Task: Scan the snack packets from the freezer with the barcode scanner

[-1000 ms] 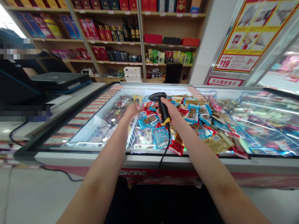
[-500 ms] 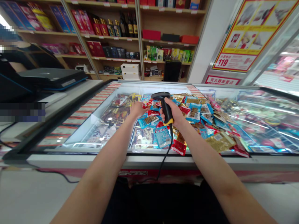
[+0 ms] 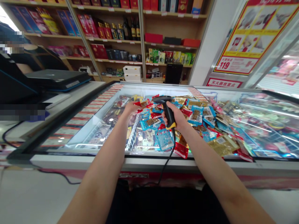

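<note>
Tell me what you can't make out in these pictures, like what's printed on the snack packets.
From the head view:
Scanner: the right hand covers much of its grip.
Left hand: its fingertips are too small to show what they touch.
Packet labels: too small and blurred to read.
Freezer bottom: hidden by packets.
Left edge patches: pixelated.

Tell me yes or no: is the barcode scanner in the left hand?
No, the barcode scanner is gripped in the right hand, while the left hand is open above the snack packets.
</note>
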The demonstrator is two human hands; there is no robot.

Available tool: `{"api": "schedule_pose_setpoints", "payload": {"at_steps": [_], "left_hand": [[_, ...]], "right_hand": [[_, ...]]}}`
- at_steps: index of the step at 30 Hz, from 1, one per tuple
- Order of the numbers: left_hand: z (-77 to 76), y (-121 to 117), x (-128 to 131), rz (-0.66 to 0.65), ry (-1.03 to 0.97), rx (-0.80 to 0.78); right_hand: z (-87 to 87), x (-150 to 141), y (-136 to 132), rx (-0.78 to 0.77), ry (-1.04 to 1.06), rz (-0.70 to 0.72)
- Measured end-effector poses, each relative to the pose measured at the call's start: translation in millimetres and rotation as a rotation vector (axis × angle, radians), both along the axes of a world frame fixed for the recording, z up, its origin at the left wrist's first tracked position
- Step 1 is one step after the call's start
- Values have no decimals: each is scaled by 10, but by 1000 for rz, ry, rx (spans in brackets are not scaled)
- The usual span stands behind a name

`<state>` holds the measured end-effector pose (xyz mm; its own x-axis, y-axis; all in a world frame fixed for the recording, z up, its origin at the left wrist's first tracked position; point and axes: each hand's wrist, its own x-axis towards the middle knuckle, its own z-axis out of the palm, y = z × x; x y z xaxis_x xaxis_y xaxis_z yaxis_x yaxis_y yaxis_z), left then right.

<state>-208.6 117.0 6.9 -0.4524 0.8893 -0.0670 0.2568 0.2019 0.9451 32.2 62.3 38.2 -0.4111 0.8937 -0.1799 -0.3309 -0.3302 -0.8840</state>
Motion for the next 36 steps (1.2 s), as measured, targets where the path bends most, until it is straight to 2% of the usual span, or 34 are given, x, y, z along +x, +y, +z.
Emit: {"api": "schedule_pose_setpoints", "payload": {"at_steps": [4,9,15,21,26,31,36], "left_hand": [[26,23,-15,7,-160,20],[115,-17,-34,36,-307,77],[174,-97,81,4,-423,141],[118,-64,157,28,-284,169],[42,-31,156,-45,-97,182],[-34,11,131,-76,62,128],[-51,-2,138,-101,74,119]], "right_hand": [[18,2,-15,-6,22,-14],[-66,19,40,14,99,6],[-79,14,53,18,152,41],[-41,-15,21,5,223,56],[-50,-19,2,25,233,100],[-29,-36,-40,56,175,83],[-41,-47,-39,77,106,50]]}}
